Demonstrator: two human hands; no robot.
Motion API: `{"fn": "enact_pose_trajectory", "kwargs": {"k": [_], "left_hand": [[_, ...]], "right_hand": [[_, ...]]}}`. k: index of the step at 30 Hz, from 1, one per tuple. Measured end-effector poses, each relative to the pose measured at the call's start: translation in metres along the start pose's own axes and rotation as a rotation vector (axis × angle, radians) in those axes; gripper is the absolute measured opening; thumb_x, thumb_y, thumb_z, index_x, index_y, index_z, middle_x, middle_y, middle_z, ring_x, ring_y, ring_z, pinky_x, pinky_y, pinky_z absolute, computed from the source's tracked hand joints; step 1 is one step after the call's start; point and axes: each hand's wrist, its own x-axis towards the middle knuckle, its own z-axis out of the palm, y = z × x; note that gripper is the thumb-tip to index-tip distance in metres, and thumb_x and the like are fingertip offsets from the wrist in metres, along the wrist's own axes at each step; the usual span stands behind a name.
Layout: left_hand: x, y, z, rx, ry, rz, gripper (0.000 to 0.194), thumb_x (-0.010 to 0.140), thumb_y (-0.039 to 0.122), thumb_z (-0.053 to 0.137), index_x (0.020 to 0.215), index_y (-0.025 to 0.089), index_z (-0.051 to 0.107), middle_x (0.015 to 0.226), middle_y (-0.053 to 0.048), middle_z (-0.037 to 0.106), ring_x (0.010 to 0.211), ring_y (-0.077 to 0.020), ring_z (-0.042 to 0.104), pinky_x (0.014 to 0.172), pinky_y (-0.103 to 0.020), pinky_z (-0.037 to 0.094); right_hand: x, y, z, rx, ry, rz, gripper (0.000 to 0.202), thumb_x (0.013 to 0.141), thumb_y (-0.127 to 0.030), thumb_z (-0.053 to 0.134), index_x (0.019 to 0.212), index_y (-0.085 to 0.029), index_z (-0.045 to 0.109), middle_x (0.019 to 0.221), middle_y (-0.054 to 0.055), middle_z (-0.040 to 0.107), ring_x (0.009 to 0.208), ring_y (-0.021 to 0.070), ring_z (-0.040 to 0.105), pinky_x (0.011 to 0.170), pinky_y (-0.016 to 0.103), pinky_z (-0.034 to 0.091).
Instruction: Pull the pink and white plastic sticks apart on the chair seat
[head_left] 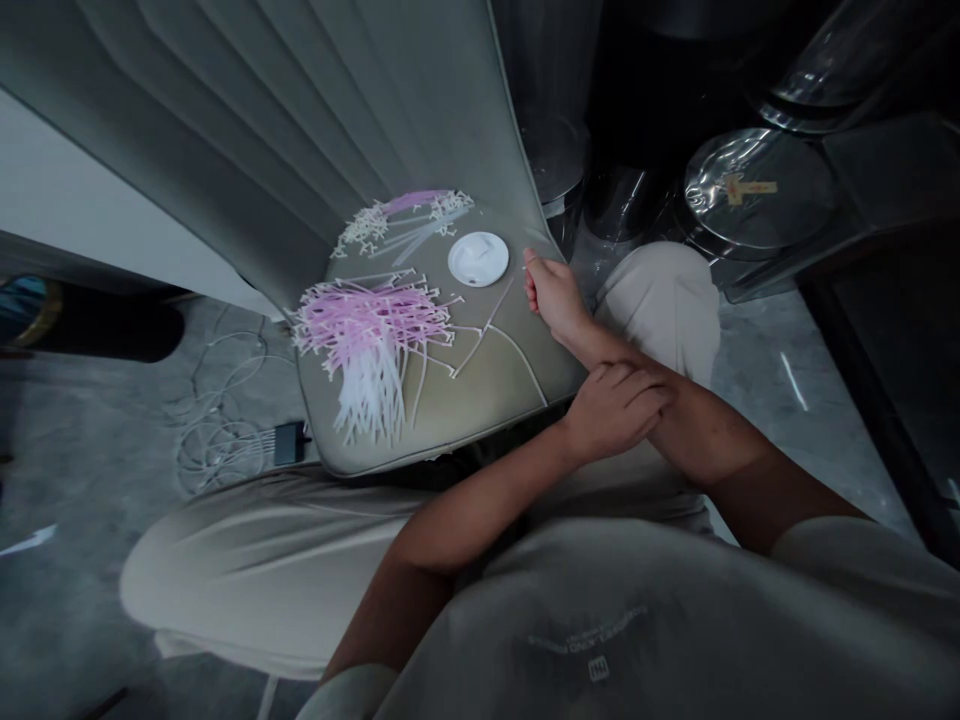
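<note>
My left hand [619, 405] rests on my right forearm [694, 420], its fingers curled over the skin. My right hand [556, 292] is closed in a loose fist above the right edge of the chair seat [465, 420]; whatever is inside the fingers is hidden. On the seat lies a pile of thin pink strips [375, 315] with small pale T-shaped ends. A fan of white strips [371, 395] spreads from its front. A few loose thin strips [517, 345] lie between the pile and my right hand. Behind them is a round white lid [478, 259].
More pale-ended strips [405, 225] lie at the back of the seat, against the ribbed backrest [300, 110]. Coiled cables [225, 440] and a dark block [289, 443] are on the floor at left. A shiny round metal lid [757, 190] stands at right.
</note>
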Motion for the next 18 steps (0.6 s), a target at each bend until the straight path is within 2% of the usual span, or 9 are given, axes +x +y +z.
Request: {"fn": "enact_pose_trajectory", "kwargs": {"k": [5,18], "left_hand": [[-0.002,-0.005,0.004,-0.002,-0.025,0.08,0.027,0.1,0.027,0.04,0.106,0.025,0.065,0.116,0.002,0.069,0.093,-0.016,0.054,0.08,-0.035,0.036],[-0.009,-0.01,0.01,0.035,-0.158,0.115,0.028,0.102,0.03,0.037,0.104,0.029,0.065,0.119,0.003,0.069,0.094,-0.0154,0.052,0.08,-0.035,0.033]], "right_hand": [[-0.001,0.001,-0.001,0.0,-0.008,0.008,0.048,0.093,-0.053,0.049,0.059,-0.02,0.042,0.05,-0.007,0.041,0.041,0.004,0.036,0.038,0.018,0.028],[-0.004,0.0,-0.001,-0.016,-0.014,0.013,0.046,0.096,-0.046,0.05,0.059,-0.02,0.042,0.049,-0.008,0.041,0.041,0.004,0.037,0.04,0.018,0.03]]}}
